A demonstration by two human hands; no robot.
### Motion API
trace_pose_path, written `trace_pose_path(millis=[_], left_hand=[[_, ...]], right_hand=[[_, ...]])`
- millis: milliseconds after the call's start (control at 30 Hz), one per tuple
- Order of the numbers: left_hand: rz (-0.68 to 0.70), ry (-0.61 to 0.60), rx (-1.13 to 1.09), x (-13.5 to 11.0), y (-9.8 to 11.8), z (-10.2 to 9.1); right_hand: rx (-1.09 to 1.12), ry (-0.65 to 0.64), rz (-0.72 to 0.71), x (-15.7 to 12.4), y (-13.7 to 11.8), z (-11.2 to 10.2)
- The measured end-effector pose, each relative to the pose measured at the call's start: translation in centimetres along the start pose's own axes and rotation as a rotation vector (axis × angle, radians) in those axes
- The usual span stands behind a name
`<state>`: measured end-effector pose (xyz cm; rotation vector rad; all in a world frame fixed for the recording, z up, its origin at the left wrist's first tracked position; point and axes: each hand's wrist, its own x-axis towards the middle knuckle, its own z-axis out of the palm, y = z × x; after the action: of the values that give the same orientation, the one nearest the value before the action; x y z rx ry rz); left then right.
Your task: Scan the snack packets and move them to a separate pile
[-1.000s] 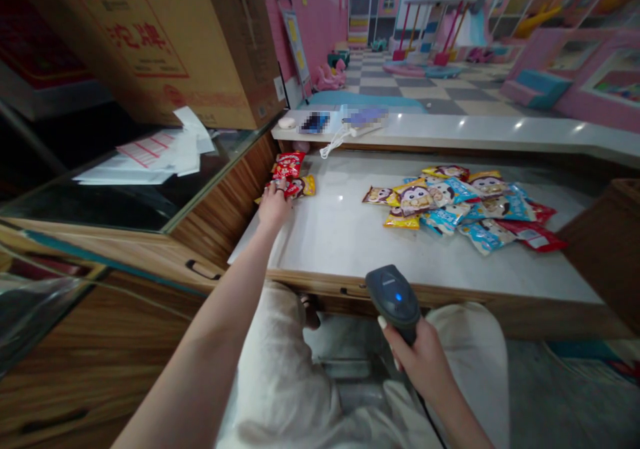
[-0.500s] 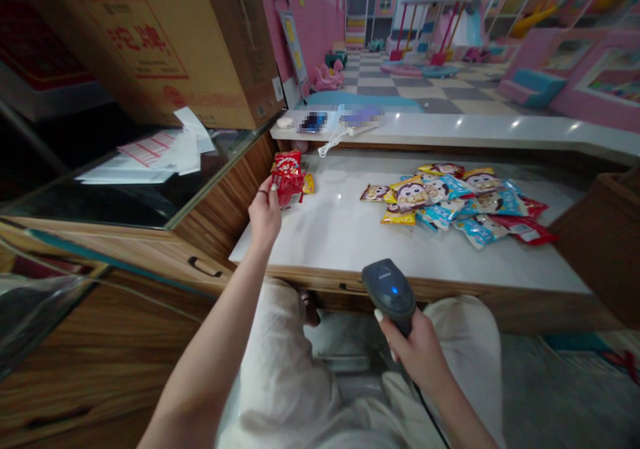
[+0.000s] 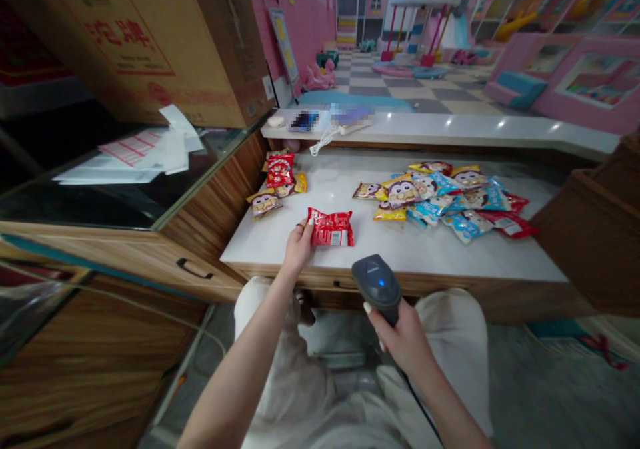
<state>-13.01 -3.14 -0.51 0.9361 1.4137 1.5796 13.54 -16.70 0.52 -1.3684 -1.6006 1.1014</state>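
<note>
Between the thumb and fingers of my left hand (image 3: 299, 243) is the left end of a red snack packet (image 3: 332, 228), its printed barcode facing up. My right hand (image 3: 400, 332) is wrapped around the handle of a dark grey barcode scanner (image 3: 377, 282), which shows a lit blue light and trails a cable. The scanner's head is just right of and nearer to me than the red packet. A small group of packets lies at the left of the white desk, with a red one (image 3: 280, 170) on top and a yellow monkey-printed one (image 3: 264, 203) in front.
On the right of the white desk (image 3: 310, 272) is a pile of yellow, blue and red snack packets (image 3: 440, 195). A raised ledge (image 3: 425, 125) holds a phone and white cable. A cardboard box (image 3: 220, 49) and papers (image 3: 150, 155) occupy the left counter; a brown container (image 3: 595, 229) stands right.
My left hand has come from the left group toward me and to the right, bringing the red packet near the scanner. My right hand keeps holding the scanner. The view has shifted slightly.
</note>
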Motion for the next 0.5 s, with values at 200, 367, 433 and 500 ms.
trace_pose_path(millis=[200, 367, 433, 500], left_hand=[[0.000, -0.005, 0.022, 0.2, -0.9, -0.3], [0.020, -0.020, -0.028, -0.1, -0.6, -0.2], [0.024, -0.028, -0.038, -0.3, -0.3, -0.1], [0.022, -0.012, -0.009, -0.4, 0.0, -0.1]], right_hand=[[-0.033, -0.014, -0.044, 0.7, -2.2, 0.8], [-0.061, 0.020, -0.089, 0.8, -2.8, 1.1], [-0.060, 0.017, -0.084, 0.8, -2.5, 1.2], [-0.053, 0.011, -0.082, 0.8, -2.2, 1.5]])
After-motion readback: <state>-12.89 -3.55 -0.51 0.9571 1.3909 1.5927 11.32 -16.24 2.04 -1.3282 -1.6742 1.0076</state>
